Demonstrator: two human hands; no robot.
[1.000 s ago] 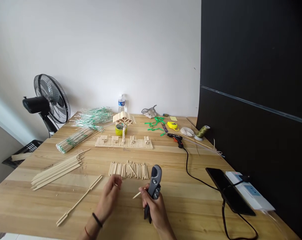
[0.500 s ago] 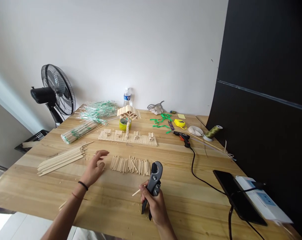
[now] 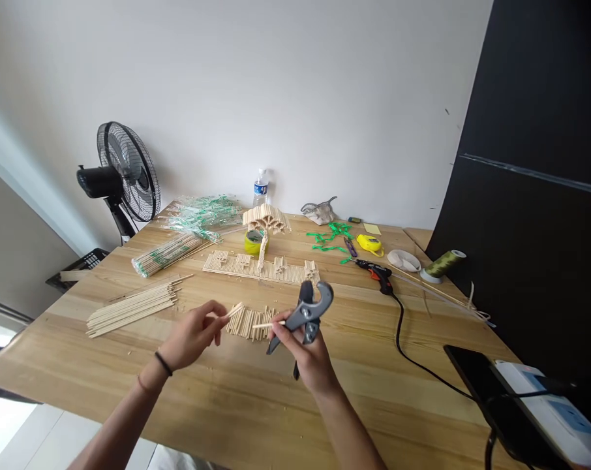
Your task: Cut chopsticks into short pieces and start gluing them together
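Note:
My left hand (image 3: 194, 334) is closed in a pinch on short wooden sticks (image 3: 235, 310), just left of a row of similar cut sticks (image 3: 248, 325) on the table. In my right hand (image 3: 306, 352) is a grey and black pipe cutter (image 3: 311, 314), its hooked jaw pointing up and its handles spread apart. One more short stick (image 3: 262, 325) juts leftward from my right fingertips, over the row. Behind the hands stands a stick model (image 3: 262, 251) with a flat slatted base and a roofed post. Long sticks (image 3: 132, 310) lie in a pile to the left.
A hot glue gun (image 3: 376, 274) with a black cord lies to the right, near a yellow tape measure (image 3: 370, 245) and a thread spool (image 3: 442, 266). A phone (image 3: 486, 398) rests against a power strip (image 3: 554, 405). Wrapped sticks (image 3: 168, 254) and a fan (image 3: 126, 173) are at the left.
My left hand has moved right and closed on short sticks. My right hand has lifted away from the table's front with the cutter and stick; the cutter now leans more. The view has shifted left.

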